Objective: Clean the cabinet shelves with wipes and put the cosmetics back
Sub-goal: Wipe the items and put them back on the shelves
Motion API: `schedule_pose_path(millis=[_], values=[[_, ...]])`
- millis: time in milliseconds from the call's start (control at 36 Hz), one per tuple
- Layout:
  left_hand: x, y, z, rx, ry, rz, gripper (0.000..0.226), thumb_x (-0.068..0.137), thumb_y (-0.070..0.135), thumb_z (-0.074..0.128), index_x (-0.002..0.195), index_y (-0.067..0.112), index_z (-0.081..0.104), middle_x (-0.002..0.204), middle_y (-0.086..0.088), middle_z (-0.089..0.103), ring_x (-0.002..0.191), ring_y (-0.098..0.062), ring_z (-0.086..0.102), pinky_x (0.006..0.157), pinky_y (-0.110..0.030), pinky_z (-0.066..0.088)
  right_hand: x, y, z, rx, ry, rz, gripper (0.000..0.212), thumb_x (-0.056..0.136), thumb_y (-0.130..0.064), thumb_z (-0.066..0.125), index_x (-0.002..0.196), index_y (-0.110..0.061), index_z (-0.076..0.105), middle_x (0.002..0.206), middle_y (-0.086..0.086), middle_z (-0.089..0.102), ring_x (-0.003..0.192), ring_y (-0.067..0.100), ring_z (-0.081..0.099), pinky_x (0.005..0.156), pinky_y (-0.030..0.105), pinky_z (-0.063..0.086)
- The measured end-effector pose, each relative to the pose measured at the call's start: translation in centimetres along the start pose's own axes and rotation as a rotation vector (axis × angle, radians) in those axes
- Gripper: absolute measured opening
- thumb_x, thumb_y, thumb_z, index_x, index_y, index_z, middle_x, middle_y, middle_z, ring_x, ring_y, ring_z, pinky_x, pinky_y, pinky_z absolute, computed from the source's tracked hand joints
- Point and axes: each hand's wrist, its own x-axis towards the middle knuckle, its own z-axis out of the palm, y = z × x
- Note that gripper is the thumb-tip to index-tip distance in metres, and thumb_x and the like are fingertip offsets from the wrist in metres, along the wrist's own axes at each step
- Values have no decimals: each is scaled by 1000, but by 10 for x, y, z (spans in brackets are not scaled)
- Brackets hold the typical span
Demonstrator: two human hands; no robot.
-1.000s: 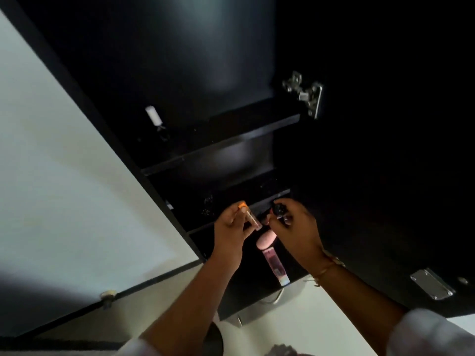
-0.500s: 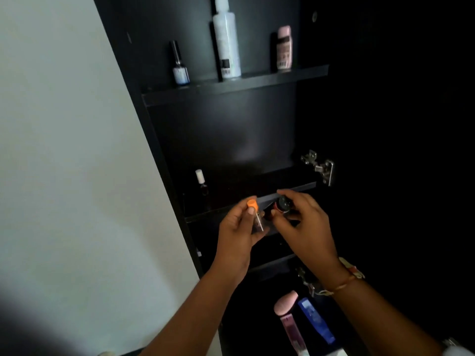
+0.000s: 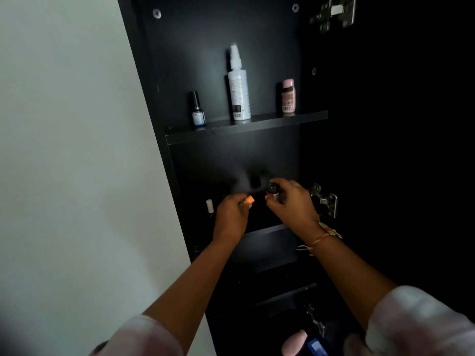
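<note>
1. A home, most likely a bathroom or dressing corner: a tall black cabinet [image 3: 205, 47] stands against a plain white wall [image 3: 64, 150] at the left of the frame.
2. Its upper shelf [image 3: 257, 123] carries a nail polish bottle [image 3: 197, 111], a white spray bottle [image 3: 239, 93] and a pink bottle [image 3: 288, 96].

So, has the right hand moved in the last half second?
Yes. The right hand, gripping a small bottle, has risen: it was below the middle hinge, now level with it.

Pale sleeves [image 3: 416, 322]; thread bracelet [image 3: 321, 237] by right hand [image 3: 293, 202]
</note>
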Motion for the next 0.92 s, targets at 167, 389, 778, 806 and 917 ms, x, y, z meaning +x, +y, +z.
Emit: schedule_pose_path(millis=[167,389,778,806,917], values=[[6,-14,15,69,-48,-104,28,88,14,63,116,16,64,108,-7,70,102,-23,66,89,-36,53,13,13,17,-15,-92,82,48,77,-28,73,123,-18,61,105,6,72,95,20,68,84,28,54],[11,-24,26,61,-56,-149,36,83,8,65,118,15,60,97,-5,72,94,-23,67,84,-34,54,18,21,27,127,-86,137,40,78,-21,76,115,-13,65,97,5,73,87,15,70,82,27,55],[11,-29,28,-2,-47,-153,55,75,12,80,125,10,57,114,-8,65,100,-18,63,84,-20,47,16,40,40,188,-135,130,61,70,-25,83,124,-22,55,112,2,69,97,13,68,87,35,56],[11,-30,29,-1,-46,-150,55,74,12,80,125,10,57,114,-9,65,99,-18,63,83,-20,46,16,41,40,180,-138,127,62,70,-26,83,124,-22,54,113,2,68,97,14,68,88,35,56],[10,-31,29,29,-21,-124,57,71,14,83,123,9,59,115,-9,63,102,-19,61,85,-20,45,16,45,41,179,-142,127,66,68,-30,83,126,-24,52,115,2,67,98,12,67,88,34,56]])
